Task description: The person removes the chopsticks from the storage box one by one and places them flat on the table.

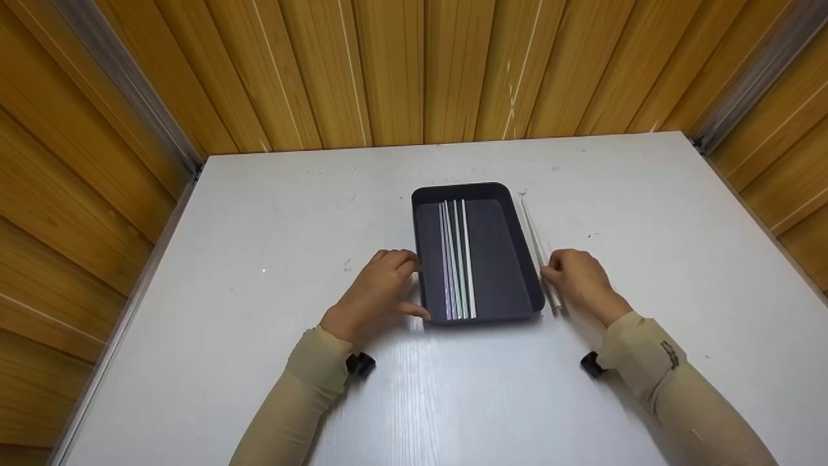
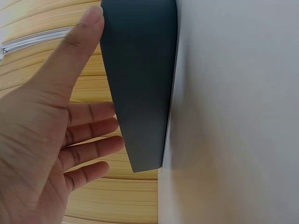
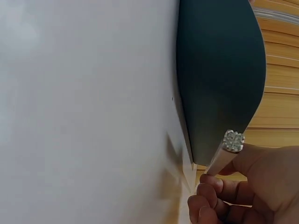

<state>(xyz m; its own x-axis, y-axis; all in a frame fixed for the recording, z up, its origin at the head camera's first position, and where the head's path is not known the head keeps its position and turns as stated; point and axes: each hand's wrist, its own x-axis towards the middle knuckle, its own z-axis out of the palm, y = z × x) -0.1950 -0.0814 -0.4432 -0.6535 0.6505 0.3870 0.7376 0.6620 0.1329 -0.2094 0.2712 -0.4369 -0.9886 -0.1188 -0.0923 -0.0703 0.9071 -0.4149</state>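
Observation:
A dark rectangular tray (image 1: 504, 259) lies on the white table, with several slim chopsticks (image 1: 457, 265) lengthwise in its left half, in purple, green and white. My left hand (image 1: 387, 279) is at the tray's left side, thumb by the near left corner. In the left wrist view its fingers (image 2: 96, 148) are spread and fairly straight, tips right at the tray's edge. Just outside the tray's right wall, my right hand (image 1: 577, 275) pinches a white chopstick (image 1: 534, 233) between thumb and fingers. Its sparkling, stone-studded end (image 3: 233, 141) points toward me; the thin end points away.
The white table (image 1: 291, 213) carries small dark specks and marks. Wood-plank walls (image 1: 388, 71) stand behind it and on both sides. Tan sleeves (image 1: 653, 362) cover my forearms, and a small black device (image 1: 362, 365) sits at each wrist.

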